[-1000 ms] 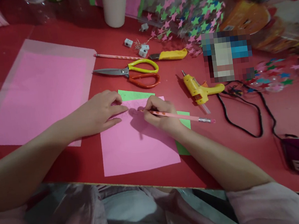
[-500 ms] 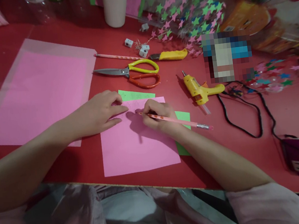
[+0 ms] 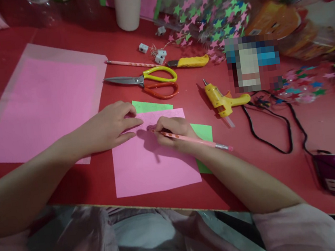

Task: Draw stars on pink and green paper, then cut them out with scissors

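My right hand [image 3: 173, 133] grips a pink pencil [image 3: 195, 139] with brownish spots, its tip down on a pink sheet of paper [image 3: 154, 170]. Faint pencil marks show near the sheet's upper edge. With fingers spread, my left hand [image 3: 118, 125] rests on the upper left part of that sheet. Green paper [image 3: 203, 131] sticks out from beneath the pink sheet at the top and right. Just beyond the hands lie scissors [image 3: 140, 80] with one yellow and one red handle.
A larger pink sheet [image 3: 51, 103] lies at left. Behind the scissors are another pencil [image 3: 129, 63] and a yellow cutter knife [image 3: 190, 61]. A yellow glue gun [image 3: 224, 100] with a black cord [image 3: 288, 127] sits at right. A white cup [image 3: 128, 8] stands at the back.
My right hand and the pencil have shifted slightly left along the pink sheet. My left hand stays in place.
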A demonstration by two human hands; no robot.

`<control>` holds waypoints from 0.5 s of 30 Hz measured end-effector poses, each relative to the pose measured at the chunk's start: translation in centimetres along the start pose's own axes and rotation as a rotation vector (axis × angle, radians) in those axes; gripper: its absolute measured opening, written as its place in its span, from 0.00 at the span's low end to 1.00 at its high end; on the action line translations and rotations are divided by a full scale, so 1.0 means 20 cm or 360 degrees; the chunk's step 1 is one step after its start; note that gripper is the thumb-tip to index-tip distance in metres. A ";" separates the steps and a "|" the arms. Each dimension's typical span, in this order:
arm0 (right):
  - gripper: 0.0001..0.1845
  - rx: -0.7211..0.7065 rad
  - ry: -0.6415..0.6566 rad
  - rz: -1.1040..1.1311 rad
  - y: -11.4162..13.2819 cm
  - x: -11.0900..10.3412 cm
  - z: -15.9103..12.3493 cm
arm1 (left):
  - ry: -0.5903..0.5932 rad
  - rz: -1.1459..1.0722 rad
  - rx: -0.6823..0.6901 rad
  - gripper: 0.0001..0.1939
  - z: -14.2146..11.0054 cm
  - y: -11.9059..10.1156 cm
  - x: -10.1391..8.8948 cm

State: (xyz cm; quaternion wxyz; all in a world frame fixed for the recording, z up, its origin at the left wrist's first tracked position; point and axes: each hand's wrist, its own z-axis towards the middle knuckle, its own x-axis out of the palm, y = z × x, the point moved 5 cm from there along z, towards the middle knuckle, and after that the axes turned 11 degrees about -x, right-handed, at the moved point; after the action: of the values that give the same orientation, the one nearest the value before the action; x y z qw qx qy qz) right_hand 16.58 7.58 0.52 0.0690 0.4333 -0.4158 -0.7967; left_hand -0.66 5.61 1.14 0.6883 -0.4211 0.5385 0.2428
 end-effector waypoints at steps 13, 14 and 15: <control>0.08 0.0222 -0.0348 0.0356 -0.05 -0.05 0.01 | -0.0026 -0.0008 0.0019 0.17 0.00 0.01 0.01; 0.10 0.0265 -0.0412 0.0415 -0.07 -0.06 0.01 | -0.0033 -0.0011 0.0021 0.17 0.00 0.01 0.01; 0.11 0.0311 -0.0468 0.0473 -0.08 -0.07 0.01 | -0.0042 -0.0008 0.0024 0.16 0.00 0.01 0.01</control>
State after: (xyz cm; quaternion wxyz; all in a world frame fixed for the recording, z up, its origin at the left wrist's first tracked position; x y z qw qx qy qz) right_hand 17.67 9.34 0.36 0.0818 0.2512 -0.5558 -0.7882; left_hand -0.76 5.73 0.91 0.6990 -0.4140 0.5303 0.2424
